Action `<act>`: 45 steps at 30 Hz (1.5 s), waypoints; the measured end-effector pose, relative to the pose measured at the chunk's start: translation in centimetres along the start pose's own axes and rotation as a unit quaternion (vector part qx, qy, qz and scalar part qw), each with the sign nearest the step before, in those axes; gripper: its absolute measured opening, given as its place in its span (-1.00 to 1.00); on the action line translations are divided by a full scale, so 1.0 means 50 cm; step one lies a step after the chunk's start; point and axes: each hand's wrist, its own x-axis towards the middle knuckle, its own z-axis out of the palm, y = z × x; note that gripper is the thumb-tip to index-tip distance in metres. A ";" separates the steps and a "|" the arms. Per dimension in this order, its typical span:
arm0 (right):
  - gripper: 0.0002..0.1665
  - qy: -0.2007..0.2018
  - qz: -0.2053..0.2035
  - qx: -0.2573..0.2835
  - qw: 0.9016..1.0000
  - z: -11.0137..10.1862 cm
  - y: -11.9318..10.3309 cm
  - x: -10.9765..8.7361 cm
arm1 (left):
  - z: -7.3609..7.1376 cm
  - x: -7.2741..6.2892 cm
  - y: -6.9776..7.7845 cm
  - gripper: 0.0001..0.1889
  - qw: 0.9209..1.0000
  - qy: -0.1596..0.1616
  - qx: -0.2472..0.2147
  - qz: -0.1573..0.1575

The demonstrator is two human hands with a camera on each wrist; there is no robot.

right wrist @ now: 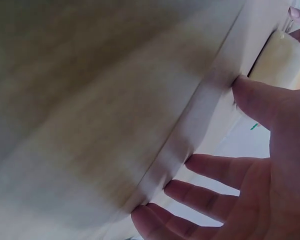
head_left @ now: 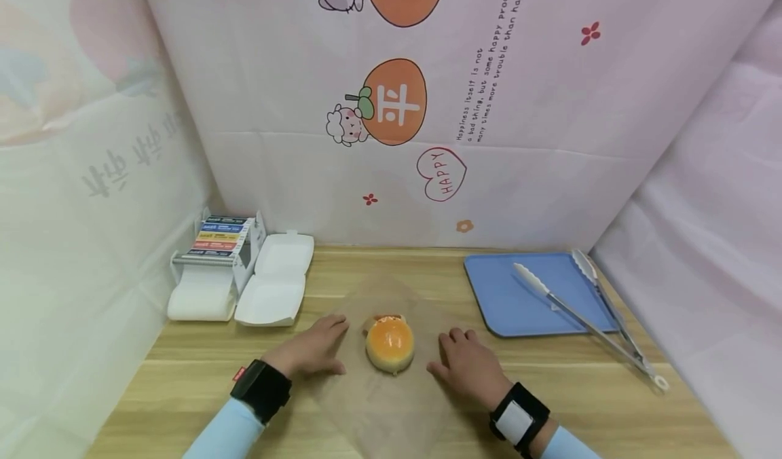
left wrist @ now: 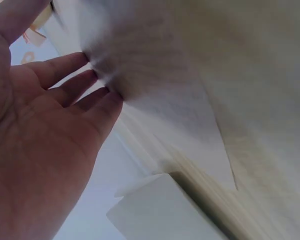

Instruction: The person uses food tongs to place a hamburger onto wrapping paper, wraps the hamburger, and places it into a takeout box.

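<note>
A burger point(head_left: 389, 345) with a glossy golden bun lies on a sheet of brown wrapping paper point(head_left: 391, 411), which is turned cornerwise on the table. Some filling shows at its far side. My left hand point(head_left: 314, 347) rests at the paper's left side, its fingertips on the sheet point(left wrist: 155, 80) in the left wrist view. On the other side, my right hand point(head_left: 470, 365) touches the paper near its right edge with fingers spread. Thumb and fingertips press along the paper's edge point(right wrist: 195, 117) in the right wrist view. Neither hand touches the burger.
At the back left stand a label dispenser point(head_left: 214, 242) with a paper roll and an opened white takeaway box point(head_left: 275, 289). A blue tray point(head_left: 507, 309) lies at the back right, with metal tongs point(head_left: 586, 323) across it, their handle end over the table point(head_left: 183, 391). Cloth walls surround the table.
</note>
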 end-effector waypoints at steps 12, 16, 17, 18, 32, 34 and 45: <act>-0.28 0.021 0.005 -0.009 1.000 0.003 0.008 -0.008 | -0.022 0.042 0.000 -0.18 1.000 -0.020 -0.013 -0.011; -0.31 0.027 0.010 -0.013 0.999 0.000 0.008 -0.010 | -0.035 0.056 0.006 -0.29 1.000 -0.023 0.001 -0.013; -0.32 0.029 0.010 -0.014 0.999 -0.002 0.008 -0.011 | -0.039 0.061 0.008 -0.34 1.000 -0.021 0.005 -0.011; -0.32 0.031 0.010 -0.014 0.999 -0.004 0.008 -0.012 | -0.043 0.067 0.009 -0.39 1.000 -0.019 0.011 -0.008; -0.39 0.050 -0.004 -0.019 0.999 0.005 0.006 -0.015 | -0.095 0.188 0.011 -0.61 0.996 -0.034 0.034 -0.071; -0.39 0.053 -0.005 -0.021 0.998 0.007 0.005 -0.015 | -0.097 0.213 0.000 -0.61 0.996 -0.032 0.030 -0.076; -0.40 0.053 -0.002 -0.023 0.998 0.009 0.003 -0.017 | -0.071 0.314 -0.010 -0.61 0.996 0.065 0.050 -0.036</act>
